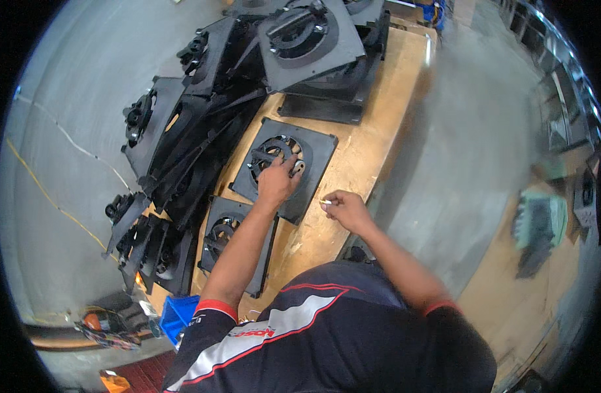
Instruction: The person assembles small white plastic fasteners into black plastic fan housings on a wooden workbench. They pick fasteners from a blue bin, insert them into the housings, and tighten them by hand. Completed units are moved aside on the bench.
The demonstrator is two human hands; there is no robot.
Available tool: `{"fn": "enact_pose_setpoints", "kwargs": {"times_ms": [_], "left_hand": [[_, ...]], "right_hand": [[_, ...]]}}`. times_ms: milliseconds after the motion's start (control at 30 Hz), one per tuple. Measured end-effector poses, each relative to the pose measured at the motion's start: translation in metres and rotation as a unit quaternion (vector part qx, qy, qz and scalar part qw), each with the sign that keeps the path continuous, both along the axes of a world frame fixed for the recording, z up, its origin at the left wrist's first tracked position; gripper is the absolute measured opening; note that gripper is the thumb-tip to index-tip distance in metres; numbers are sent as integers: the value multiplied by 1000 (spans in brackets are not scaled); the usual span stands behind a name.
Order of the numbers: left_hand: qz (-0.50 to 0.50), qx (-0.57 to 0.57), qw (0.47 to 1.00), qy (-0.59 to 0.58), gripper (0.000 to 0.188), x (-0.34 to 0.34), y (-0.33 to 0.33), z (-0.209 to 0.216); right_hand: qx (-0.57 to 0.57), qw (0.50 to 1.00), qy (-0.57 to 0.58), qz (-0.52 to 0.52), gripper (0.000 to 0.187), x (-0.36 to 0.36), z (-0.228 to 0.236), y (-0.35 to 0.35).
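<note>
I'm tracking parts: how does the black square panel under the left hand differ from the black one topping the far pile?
The handled panel lies on the wooden table; the far panel sits atop the pile. The left hand touches the handled panel; the far panel is untouched. Both have round centres.

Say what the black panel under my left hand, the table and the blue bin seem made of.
The black panel looks like matte plastic: even, dull, with molded-looking corner tabs, though coated metal is possible. The table seems wooden, lightly glossy: tan, scuffed, catching light. The blue bin is probably smooth plastic, from its solid bright color.
</note>
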State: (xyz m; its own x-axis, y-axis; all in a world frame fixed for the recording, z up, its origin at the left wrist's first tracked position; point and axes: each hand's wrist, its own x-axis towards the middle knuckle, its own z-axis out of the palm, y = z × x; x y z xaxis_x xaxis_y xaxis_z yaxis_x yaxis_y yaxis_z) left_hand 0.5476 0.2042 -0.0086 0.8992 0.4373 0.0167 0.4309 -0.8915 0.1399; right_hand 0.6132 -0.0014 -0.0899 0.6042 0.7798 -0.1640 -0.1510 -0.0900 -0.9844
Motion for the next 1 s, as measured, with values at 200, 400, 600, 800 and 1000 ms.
{"fn": "enact_pose_setpoints", "kwargs": {"times_ms": [200,400,600,800,1000], "left_hand": [[-104,-11,994,-34,53,9,9,-5],[-151,-17,988,25,48,17,25,-3],[-113,-50,992,-12,47,13,20,-14],[-139,-120,983,-11,51,8,24,-2],[-152,-140,978,-12,61,11,33,-1]], "right_hand": [[-11,988,-122,-93,27,23,-23,69],[-8,992,-58,-116,27,23,-33,90],[4,990,-62,-125,26,21,-36,96],[20,993,-49,-109,23,21,-28,99],[-4,980,-166,-107,21,21,-13,102]]}}
